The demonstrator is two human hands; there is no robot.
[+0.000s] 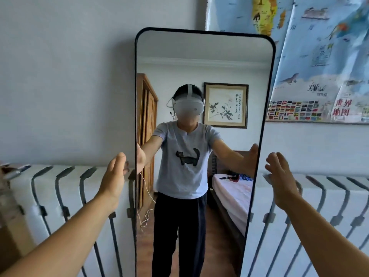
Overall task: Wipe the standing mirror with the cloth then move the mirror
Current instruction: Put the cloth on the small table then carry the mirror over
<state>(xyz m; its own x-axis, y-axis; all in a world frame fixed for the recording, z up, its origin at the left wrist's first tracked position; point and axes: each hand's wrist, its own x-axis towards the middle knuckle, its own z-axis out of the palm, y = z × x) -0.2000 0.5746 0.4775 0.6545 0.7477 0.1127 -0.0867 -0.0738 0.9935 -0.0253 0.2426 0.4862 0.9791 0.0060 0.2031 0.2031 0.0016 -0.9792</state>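
Observation:
A tall standing mirror (pixel 201 56) with a thin black frame and rounded corners leans against the pale wall in the middle of the view. My left hand (pixel 114 176) is stretched out beside its left edge, fingers straight, just short of the frame. My right hand (pixel 281 176) is spread open a little to the right of the mirror's right edge, not touching it. Neither hand holds anything. No cloth is in view. The glass reflects a person with both arms out, a bed and a framed picture.
A white radiator cover with dark curved bars (pixel 60 196) runs along the wall behind the mirror on both sides. A world map poster (pixel 319 66) hangs at the upper right. A brown cardboard box (pixel 8 216) stands at the far left edge.

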